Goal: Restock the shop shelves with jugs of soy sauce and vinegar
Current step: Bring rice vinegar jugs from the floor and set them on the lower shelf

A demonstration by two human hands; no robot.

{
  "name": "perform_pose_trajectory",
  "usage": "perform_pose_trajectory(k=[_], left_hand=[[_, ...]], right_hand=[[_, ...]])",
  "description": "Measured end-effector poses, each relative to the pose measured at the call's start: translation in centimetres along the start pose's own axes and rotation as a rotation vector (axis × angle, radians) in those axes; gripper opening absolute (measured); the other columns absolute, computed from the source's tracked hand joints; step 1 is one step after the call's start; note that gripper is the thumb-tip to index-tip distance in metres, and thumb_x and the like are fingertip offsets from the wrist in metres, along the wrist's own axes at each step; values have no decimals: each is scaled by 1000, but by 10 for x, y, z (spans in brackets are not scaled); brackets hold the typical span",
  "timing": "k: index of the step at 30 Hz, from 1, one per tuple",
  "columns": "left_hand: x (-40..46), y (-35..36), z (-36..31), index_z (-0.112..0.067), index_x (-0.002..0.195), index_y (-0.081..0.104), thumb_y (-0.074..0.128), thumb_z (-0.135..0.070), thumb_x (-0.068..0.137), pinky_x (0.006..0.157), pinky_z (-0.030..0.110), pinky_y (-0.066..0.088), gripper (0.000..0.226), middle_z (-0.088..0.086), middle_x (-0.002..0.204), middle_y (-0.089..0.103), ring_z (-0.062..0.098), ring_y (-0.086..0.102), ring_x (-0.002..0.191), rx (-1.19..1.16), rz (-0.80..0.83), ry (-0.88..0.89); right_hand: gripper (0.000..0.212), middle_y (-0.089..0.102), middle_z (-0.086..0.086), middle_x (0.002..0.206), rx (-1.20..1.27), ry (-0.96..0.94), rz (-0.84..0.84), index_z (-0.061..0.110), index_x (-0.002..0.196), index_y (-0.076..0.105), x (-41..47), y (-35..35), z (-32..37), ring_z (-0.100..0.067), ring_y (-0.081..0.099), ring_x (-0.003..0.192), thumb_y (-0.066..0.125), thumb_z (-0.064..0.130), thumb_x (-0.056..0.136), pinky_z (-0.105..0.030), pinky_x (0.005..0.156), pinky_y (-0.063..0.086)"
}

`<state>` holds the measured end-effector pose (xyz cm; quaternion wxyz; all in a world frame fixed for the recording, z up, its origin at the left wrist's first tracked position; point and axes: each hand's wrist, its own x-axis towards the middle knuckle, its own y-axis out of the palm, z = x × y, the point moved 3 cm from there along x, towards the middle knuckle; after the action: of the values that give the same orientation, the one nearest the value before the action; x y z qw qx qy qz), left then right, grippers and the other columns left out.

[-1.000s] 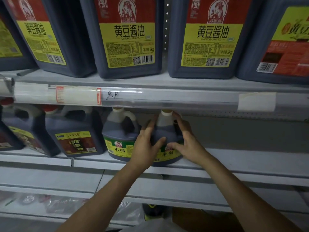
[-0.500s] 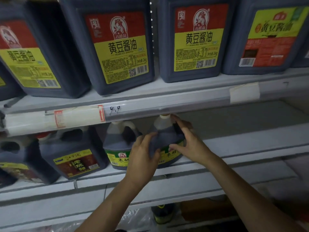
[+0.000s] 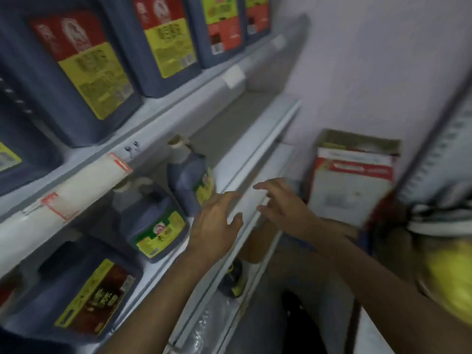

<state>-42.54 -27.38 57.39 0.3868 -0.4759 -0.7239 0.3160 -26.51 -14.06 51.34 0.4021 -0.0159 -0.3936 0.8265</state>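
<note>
The view is tilted and blurred. Two dark vinegar jugs with green-yellow labels stand on the middle shelf (image 3: 258,139): one further right (image 3: 190,180) and one beside it on the left (image 3: 153,223). My left hand (image 3: 217,221) hovers just in front of the shelf edge, fingers apart, holding nothing. My right hand (image 3: 281,205) is also empty with spread fingers, to the right of the jugs and off them. Large soy sauce jugs (image 3: 84,70) with red and yellow labels fill the upper shelf.
A jug with a dark red label (image 3: 84,300) stands at the left of the middle shelf. An open cardboard box (image 3: 352,180) sits on the floor by the wall at right. A dark bottle (image 3: 233,279) lies below the shelf. A yellow object (image 3: 449,284) blurs at right.
Both hands have let go of the right vinegar jug and drawn back from the shelf. The camera has swung right and tilted, bringing the wall and cardboard box into view.
</note>
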Motion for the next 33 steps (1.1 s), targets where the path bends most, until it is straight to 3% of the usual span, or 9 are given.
perform_pose_trajectory(k=[3, 8, 14, 19, 23, 29, 33], left_hand=[[-17, 25, -40, -30, 135, 59, 55, -39, 92, 98, 47, 51, 44, 0, 130, 63, 27, 61, 117, -57, 144, 139], [-53, 85, -127, -25, 132, 61, 65, -21, 93, 91, 39, 53, 39, 4, 122, 68, 26, 65, 108, -62, 337, 355], [-114, 166, -253, -29, 129, 59, 61, -27, 90, 88, 44, 56, 39, 3, 119, 68, 29, 66, 109, 17, 511, 660], [-181, 227, -361, -34, 132, 50, 55, -33, 96, 75, 44, 56, 36, -3, 110, 66, 26, 67, 97, 87, 660, 884], [-224, 282, -440, -27, 136, 51, 54, -30, 99, 69, 40, 54, 37, -3, 105, 65, 21, 65, 89, 109, 777, 1003], [-266, 375, -551, -26, 126, 56, 53, -33, 96, 75, 40, 57, 31, -6, 106, 67, 16, 67, 93, 115, 795, 1064], [-285, 444, -609, -34, 121, 53, 28, -52, 89, 69, 33, 52, 45, -7, 104, 66, 17, 67, 89, 155, 787, 1090]], right_hand=[[41, 53, 3, 121, -94, 171, -30, 28, 134, 56, -75, -29, 6, -19, 59, 106, 65, 33, 94, -43, 95, 53], [41, 65, 1, 122, -315, 395, -150, 31, 134, 54, -217, -102, 21, -23, 66, 108, 57, 40, 94, -44, 90, 55], [37, 66, -1, 114, -610, 713, -181, 26, 134, 52, -396, -175, 20, -25, 66, 98, 58, 36, 99, -38, 77, 49], [39, 68, -1, 113, -604, 979, -294, 26, 138, 49, -543, -218, 4, -25, 68, 94, 56, 38, 102, -40, 69, 55], [29, 70, -1, 110, -554, 1128, -426, 23, 128, 58, -644, -248, -23, -25, 66, 96, 58, 33, 101, -32, 67, 43], [15, 70, -6, 103, -429, 1288, -506, 18, 110, 64, -755, -303, -93, -28, 66, 92, 56, 24, 100, -40, 72, 53], [16, 68, -6, 108, -345, 1345, -528, 17, 111, 64, -802, -339, -151, -27, 64, 98, 52, 23, 102, -36, 76, 49]])
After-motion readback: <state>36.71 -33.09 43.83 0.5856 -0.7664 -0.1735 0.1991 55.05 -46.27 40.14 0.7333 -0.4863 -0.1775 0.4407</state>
